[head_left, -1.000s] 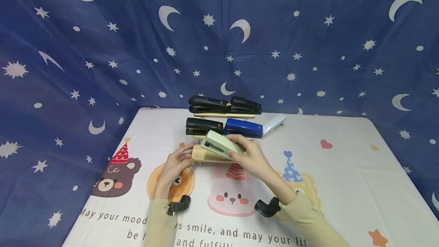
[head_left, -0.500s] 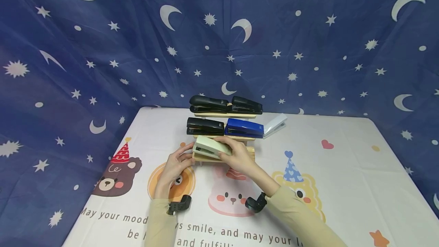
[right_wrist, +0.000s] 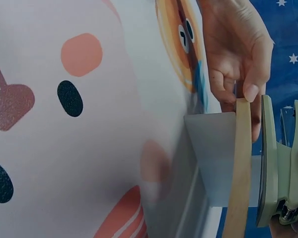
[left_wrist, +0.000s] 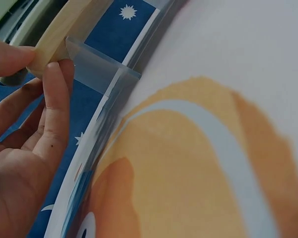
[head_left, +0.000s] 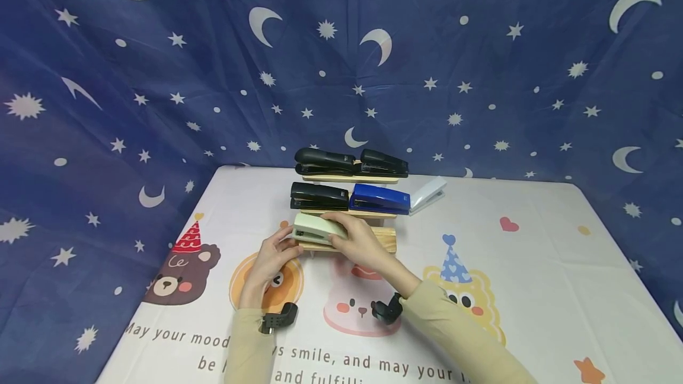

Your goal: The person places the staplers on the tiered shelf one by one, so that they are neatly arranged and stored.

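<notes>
My right hand [head_left: 358,240] grips a pale green stapler [head_left: 315,227] from its right end, over the left part of the lowest wooden shelf [head_left: 385,239] of a tiered rack. In the right wrist view a narrow gap shows between the stapler's base [right_wrist: 269,163] and the shelf board [right_wrist: 240,173]. At the shelf's left end my left hand [head_left: 271,256] pinches the board's corner. The left wrist view has its thumb on one face of the board [left_wrist: 72,25] and fingertips on the other. Only part of the right hand's fingers shows in its wrist view.
On the middle shelf lie a black stapler [head_left: 319,196] and a blue stapler [head_left: 380,199]. Two black staplers, one long [head_left: 323,162] and one shorter [head_left: 383,163], occupy the top shelf. A white stapler [head_left: 428,194] rests on the tablecloth [head_left: 533,265] right of the rack.
My right hand has carried the pale green stapler left and down toward the shelf's left end, and it now sits more level. The left hand has stayed at the corner.
</notes>
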Demonstrator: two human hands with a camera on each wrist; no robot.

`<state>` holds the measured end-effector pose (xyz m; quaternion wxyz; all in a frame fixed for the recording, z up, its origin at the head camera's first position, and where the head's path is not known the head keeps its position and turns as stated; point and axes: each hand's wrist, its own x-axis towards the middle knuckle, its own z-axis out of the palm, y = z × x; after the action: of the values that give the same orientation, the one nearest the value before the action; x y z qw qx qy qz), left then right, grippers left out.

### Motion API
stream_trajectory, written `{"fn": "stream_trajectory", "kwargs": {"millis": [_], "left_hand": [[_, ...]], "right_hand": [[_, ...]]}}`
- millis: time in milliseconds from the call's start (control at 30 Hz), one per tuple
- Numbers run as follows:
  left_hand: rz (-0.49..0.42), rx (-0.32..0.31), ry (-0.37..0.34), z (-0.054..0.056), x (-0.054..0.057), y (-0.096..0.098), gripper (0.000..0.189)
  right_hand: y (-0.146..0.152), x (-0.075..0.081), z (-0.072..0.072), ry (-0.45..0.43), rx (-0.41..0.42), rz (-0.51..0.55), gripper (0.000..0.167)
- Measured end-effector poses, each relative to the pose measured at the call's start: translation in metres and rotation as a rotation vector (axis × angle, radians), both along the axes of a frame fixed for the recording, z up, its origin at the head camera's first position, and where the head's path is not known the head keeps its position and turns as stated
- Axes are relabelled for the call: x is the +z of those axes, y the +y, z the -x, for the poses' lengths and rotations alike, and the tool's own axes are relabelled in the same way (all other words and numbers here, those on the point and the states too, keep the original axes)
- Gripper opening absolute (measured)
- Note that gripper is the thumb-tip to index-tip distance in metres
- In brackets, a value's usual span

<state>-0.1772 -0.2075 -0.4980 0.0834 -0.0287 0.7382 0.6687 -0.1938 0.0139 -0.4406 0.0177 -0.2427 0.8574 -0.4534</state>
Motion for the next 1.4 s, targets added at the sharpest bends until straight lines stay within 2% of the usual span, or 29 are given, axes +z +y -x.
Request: {"fn": "stream_trajectory", "kwargs": {"millis": [533, 833, 1000, 1400], "left_hand": [[-0.015, -0.009, -0.002, 0.002, -0.003, -0.001, 0.062], [-0.005, -0.021, 0.028, 0.001, -0.004, 0.000, 0.061], [-0.017, -0.012, 0.027, 0.001, -0.003, -0.001, 0.060], [-0.029, -0.004, 0.024, 0.001, -0.004, 0.000, 0.060]], "right_hand": [[-0.001, -0.004, 0.004, -0.059, 0.075, 0.010, 0.039], [0.004, -0.006, 0.001, 0.015, 0.017, -0.012, 0.044], [0.013, -0.009, -0.001, 0.034, -0.003, 0.015, 0.047], [0.053, -0.010, -0.016, 0.076, -0.086, 0.028, 0.041]]}}
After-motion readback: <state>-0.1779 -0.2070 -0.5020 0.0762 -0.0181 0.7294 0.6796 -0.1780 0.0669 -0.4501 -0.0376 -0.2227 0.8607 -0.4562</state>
